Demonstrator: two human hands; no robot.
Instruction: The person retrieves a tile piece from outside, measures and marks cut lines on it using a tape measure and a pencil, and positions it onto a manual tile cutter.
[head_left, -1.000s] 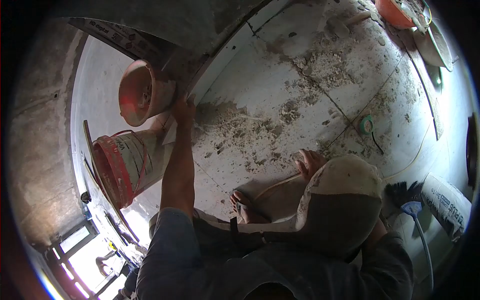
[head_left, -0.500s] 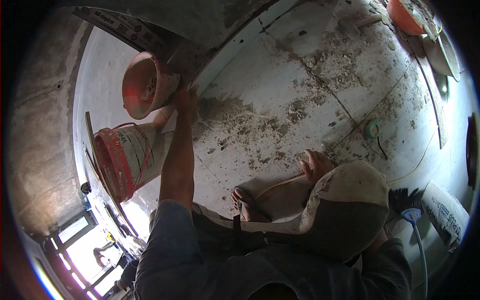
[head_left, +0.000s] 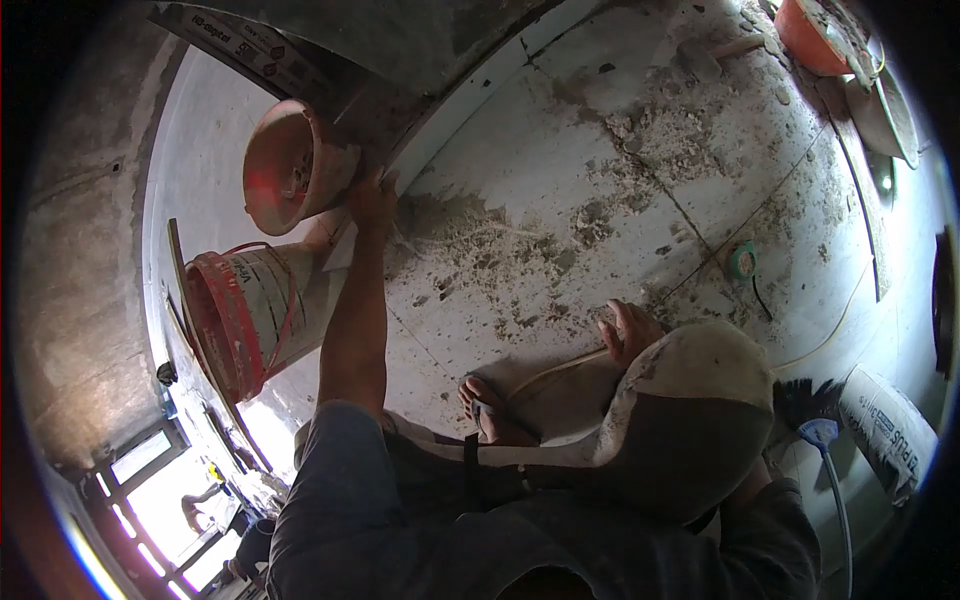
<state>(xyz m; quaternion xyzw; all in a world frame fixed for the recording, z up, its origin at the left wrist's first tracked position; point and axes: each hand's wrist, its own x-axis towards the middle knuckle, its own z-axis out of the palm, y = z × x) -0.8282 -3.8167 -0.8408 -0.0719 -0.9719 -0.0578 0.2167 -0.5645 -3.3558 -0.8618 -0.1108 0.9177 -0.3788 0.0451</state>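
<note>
My left hand [head_left: 372,203] is at the end of my outstretched arm, against the low edge of a tiled step. It is beside an orange bucket [head_left: 283,168] tipped towards me with some debris inside. Its fingers are mostly hidden in shadow, so its grip is unclear. Below that bucket, a white bucket with a red rim [head_left: 262,310] lies tilted. My right hand [head_left: 632,332] shows past my bent, dusty knee [head_left: 705,375], fingers apart, low over the floor and holding nothing visible. A sandalled foot [head_left: 490,412] rests between my arms.
Crumbled mortar [head_left: 530,265] is scattered across the pale tiled floor. A green tape roll [head_left: 742,262] and a hammer-like tool [head_left: 705,58] lie on it. An orange basin [head_left: 815,38] is at upper right. A brush [head_left: 820,432] and a printed sack [head_left: 885,425] are at right.
The view has shifted slightly, moving the floor and buckets in the picture. My left hand stays beside the orange bucket and my right hand stays by the knee.
</note>
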